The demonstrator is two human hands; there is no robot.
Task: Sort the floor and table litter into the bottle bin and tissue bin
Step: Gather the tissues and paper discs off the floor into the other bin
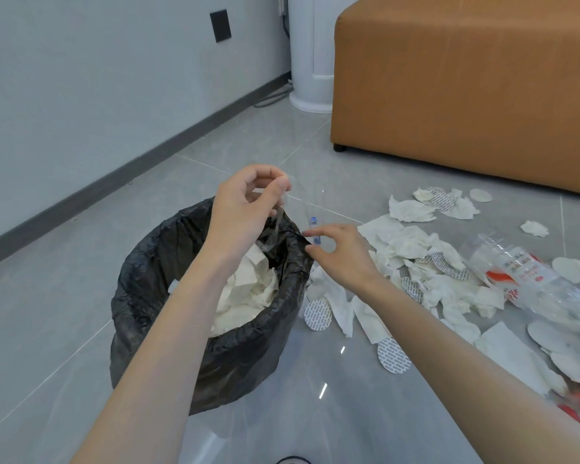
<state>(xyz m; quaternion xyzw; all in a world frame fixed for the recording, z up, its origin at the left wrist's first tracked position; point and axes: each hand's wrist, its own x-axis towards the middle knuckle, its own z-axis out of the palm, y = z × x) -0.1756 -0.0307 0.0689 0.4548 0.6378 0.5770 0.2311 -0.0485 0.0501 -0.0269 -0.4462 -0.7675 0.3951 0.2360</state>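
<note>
Left hand (245,212): raised over the far rim of the bin, forearm crossing above its opening.
Left grip: clenched; thumb and forefinger pinch the top of a clear film (276,226), with a small white scrap at the fingertips.
Clear film: hangs from the left grip down toward the bin mouth, lower end over the bag's rim.
Right hand (344,254): just right of the bin rim, above the floor litter, fingers loosely curved.
Right grip: thumb and forefinger apart, with a small blue-marked clear piece (314,221) just beyond the fingertips; whether the hand touches or holds it, cannot tell.
Tissue bin (168,296): round, lined with a black bag, standing on the floor (64,296) left of centre.
Bin contents: crumpled white tissues (245,289) piled inside, below the rim.
Floor litter (412,244): torn white tissues spread to the right of the bin, some touching its base.
Round seals (318,314): printed discs scattered among the tissues; one lies just beside the bin.
Bottle (516,269): clear plastic, red-and-white label, lying on its side at the right, touching the tissue pile.
Background: orange sofa (466,95) behind the litter; white cylindrical appliance (310,61) by the wall; dark wall plate (220,25).
</note>
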